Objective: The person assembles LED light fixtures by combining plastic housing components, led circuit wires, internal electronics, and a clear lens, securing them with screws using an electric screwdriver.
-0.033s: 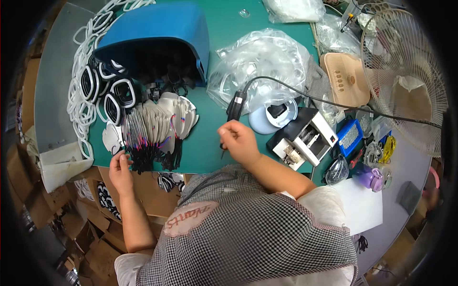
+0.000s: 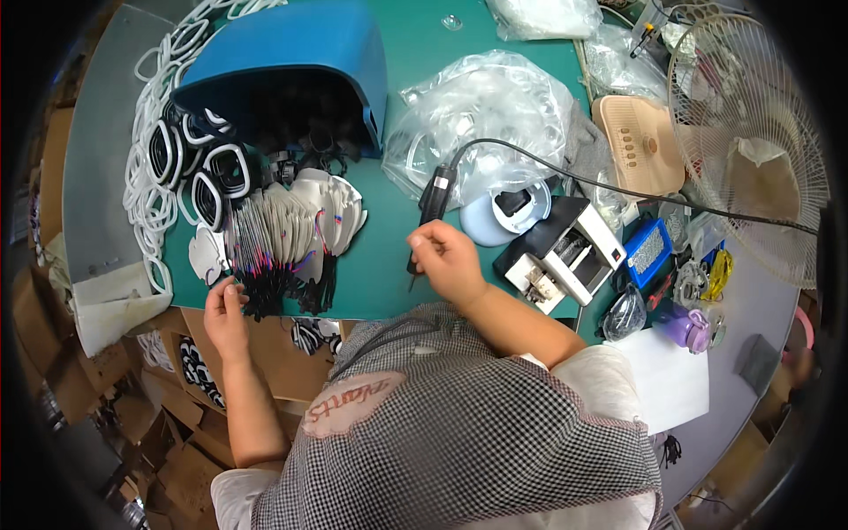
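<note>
My right hand (image 2: 444,258) is closed round a black corded electric screwdriver (image 2: 435,201), held nearly upright over the green bench top with its thin bit pointing down. At the bench's front left, my left hand (image 2: 224,320) has its fingertips drawn together just below a flat grey-white piece (image 2: 208,253). What they pinch is too small to make out. Beside it stands a packed row of similar grey flat pieces (image 2: 283,225), with red and blue wires and black leads (image 2: 269,291) hanging toward the front edge.
A blue bin (image 2: 291,44) lies open behind the row. White oval frames (image 2: 152,208) and black-and-white frames (image 2: 228,170) sit left. Clear plastic bags (image 2: 495,106), a light blue cup-shaped part (image 2: 481,221), a black-and-white machine (image 2: 583,256) and a wire fan guard (image 2: 751,150) occupy the right.
My right hand has shifted very slightly to the right with the electric screwdriver. My left hand stays at the same spot.
</note>
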`<state>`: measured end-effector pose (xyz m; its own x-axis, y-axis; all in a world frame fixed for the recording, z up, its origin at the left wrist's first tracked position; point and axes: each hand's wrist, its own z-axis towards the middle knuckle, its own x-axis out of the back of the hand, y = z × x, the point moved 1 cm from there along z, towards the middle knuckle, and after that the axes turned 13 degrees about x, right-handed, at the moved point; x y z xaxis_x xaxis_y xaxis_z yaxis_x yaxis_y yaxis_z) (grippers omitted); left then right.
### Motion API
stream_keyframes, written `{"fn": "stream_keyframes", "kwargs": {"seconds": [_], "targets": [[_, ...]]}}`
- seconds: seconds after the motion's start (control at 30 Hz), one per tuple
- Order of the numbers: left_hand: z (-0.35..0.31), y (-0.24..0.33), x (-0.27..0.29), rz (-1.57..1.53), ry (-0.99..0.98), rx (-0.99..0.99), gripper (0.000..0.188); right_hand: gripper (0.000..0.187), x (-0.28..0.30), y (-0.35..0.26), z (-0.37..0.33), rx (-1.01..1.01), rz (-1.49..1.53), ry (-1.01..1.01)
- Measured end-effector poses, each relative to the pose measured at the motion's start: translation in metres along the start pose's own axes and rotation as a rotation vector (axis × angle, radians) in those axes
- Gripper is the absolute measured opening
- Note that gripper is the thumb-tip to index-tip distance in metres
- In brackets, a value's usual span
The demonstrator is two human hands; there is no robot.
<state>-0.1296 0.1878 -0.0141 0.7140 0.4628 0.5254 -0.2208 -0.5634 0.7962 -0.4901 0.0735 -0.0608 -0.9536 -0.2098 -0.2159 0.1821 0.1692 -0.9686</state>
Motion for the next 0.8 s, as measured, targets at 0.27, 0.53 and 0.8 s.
{"fn": "stream_keyframes", "kwargs": {"seconds": [0.27,0.53,0.8], "targets": [[-0.023,0.019,-0.048,0.108,-0.17,-0.158,0.016,0.01,0.005,0.008,-0.007,0.078,-0.087,-0.016],[-0.053,0.003,-0.084,0.258,-0.348,-0.619,0.012,0.008,-0.025,0.039,0.015,0.094,0.015,-0.05],[-0.058,-0.053,-0.098,0.175,-0.279,-0.926,0.022,0.009,-0.044,0.086,0.019,0.32,-0.137,-0.215]]}}
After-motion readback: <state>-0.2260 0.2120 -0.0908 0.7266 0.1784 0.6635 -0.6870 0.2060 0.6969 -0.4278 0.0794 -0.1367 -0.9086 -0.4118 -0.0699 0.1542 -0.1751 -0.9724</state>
